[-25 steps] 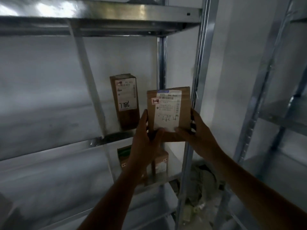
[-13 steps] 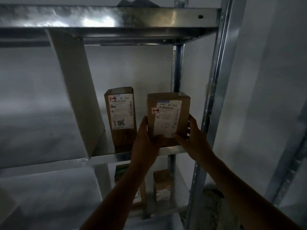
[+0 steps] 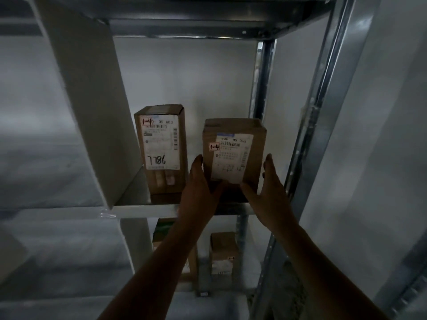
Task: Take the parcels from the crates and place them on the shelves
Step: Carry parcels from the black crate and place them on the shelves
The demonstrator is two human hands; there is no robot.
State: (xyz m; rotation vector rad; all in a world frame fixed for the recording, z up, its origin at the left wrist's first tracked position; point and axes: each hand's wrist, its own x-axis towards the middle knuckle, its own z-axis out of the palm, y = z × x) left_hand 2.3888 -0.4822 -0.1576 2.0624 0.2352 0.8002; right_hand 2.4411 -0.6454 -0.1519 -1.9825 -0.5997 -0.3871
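Both hands clasp a brown cardboard parcel (image 3: 234,155) upright at the right end of a metal shelf (image 3: 143,210); the left hand (image 3: 201,188) lies with fingers running up the parcel's left side and thumb hooked across its lower front corner; the right hand (image 3: 269,188) mirrors it on the right side, thumb across the opposite lower corner; so each hand grips the parcel, pinching a corner between thumb and fingers. The parcel's base sits down at shelf level, though shadow and the thumbs hide whether it rests fully on the surface; its white label faces the camera with a small red-marked sticker reading "1-4". Just beside it on the left, apart from it, stands a taller parcel (image 3: 161,148), upright, its label handwritten "7786"; left of that stands a white divider panel (image 3: 87,100). A steel upright post (image 3: 323,112) runs close to the right of the held parcel; an upper shelf (image 3: 208,26) spans overhead. On the level below, a small carton (image 3: 223,252) stands upright; another box (image 3: 161,229) shows partly behind the left forearm.
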